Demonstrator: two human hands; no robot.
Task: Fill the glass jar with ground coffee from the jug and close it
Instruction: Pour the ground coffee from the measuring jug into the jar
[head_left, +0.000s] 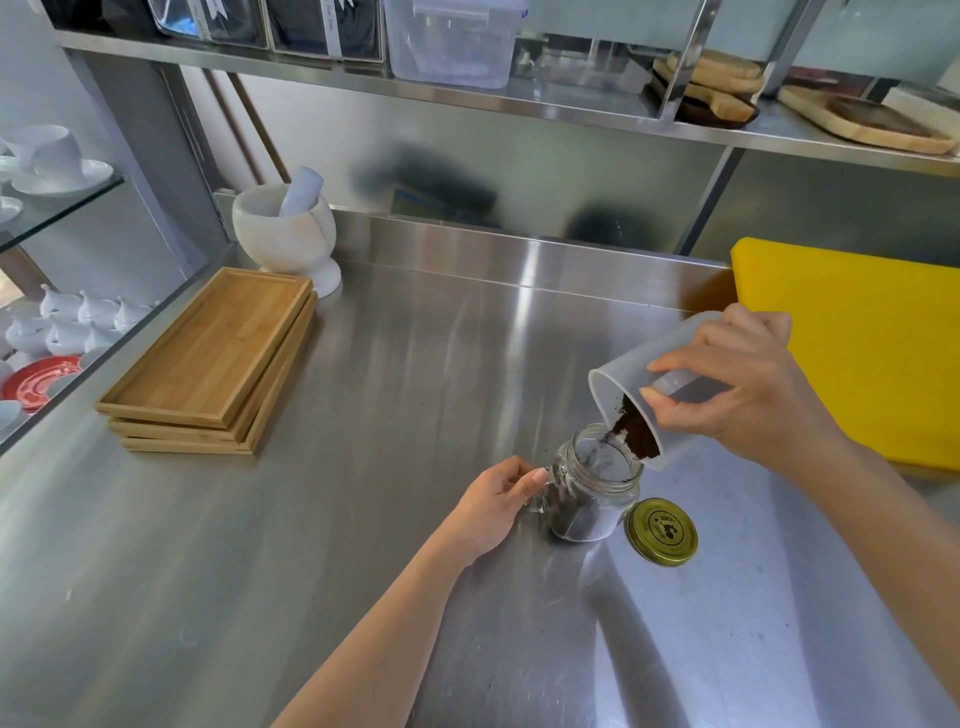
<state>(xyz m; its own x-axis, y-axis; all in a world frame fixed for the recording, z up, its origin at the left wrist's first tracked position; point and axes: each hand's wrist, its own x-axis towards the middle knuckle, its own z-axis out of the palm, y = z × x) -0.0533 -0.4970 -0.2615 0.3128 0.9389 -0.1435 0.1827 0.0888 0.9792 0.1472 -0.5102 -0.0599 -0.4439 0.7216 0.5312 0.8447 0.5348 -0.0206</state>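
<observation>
A glass jar (592, 493) with a handle stands upright on the steel counter (415, 364), holding some dark ground coffee in its lower part. My left hand (498, 504) grips the jar's handle. My right hand (743, 384) holds a translucent plastic jug (618, 384) tilted down over the jar's mouth. Dark ground coffee (636, 431) slides out at the jug's lip into the jar. The gold metal lid (662, 531) lies flat on the counter just right of the jar.
A stack of wooden trays (208, 358) lies at the left, with a white mortar and pestle (288, 228) behind it. A yellow board (862, 343) sits at the right. Shelves above hold plastic containers and wooden boards; cups stand at far left.
</observation>
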